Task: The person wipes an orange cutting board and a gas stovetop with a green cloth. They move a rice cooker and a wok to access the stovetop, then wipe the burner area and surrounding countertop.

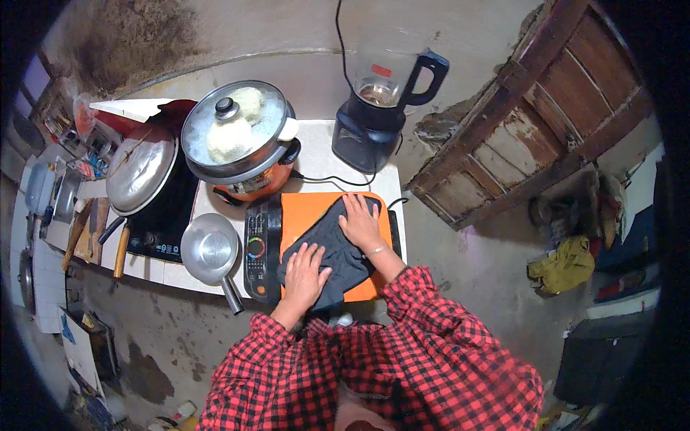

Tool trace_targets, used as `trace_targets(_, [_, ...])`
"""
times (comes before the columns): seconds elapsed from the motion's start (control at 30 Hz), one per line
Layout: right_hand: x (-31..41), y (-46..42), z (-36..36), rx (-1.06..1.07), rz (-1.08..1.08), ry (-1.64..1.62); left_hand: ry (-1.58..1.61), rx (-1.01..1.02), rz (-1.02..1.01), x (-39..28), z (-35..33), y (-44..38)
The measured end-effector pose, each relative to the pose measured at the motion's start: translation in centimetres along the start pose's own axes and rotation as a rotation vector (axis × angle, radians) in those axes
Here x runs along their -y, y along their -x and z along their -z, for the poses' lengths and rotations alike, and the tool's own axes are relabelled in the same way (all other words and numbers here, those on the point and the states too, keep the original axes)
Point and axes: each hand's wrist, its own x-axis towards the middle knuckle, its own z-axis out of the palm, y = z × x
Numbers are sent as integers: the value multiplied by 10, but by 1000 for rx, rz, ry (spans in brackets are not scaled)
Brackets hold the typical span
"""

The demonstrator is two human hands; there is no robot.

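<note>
Before me, an induction cooker with an orange top [307, 207] and a black control panel lies on the counter. A dark grey cloth [337, 256] is spread slantwise over the orange surface, its lower edge reaching the cooker's front. My left hand [306, 275] rests palm down on the cloth's lower left part, fingers spread. Farther up and to the right, my right hand [360, 222] presses flat on the cloth near its upper corner. Neither hand grasps anything. Left of the control panel sits a metal saucepan [210, 249], its handle jutting past the counter's front edge.
Behind the cooker stand an orange electric pot [261, 183] under a glass lid [253, 134], with pale food inside, and a blender [372, 121] whose cord crosses the counter. A lidded wok [143, 167] is at left on a black cooktop [178, 226]. A wooden door [531, 121] is at right.
</note>
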Motion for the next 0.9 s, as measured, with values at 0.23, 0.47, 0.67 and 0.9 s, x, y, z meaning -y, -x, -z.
trace_targets(0.23, [-14,101,15,-10,30,-11,-86,46,33,-21,-10,5])
trace_targets(0.47, [-36,116,16,-61,-113,-8,-154,120,-140,-37,-30,-43])
trace_targets(0.67, [-69,46,11,-70,-161,-3,-195,252,-151,-33,-50,-111])
trace_targets(0.9, [-66,85,12,-138,-132,-292,-253,272,-251,-39,-42,-101])
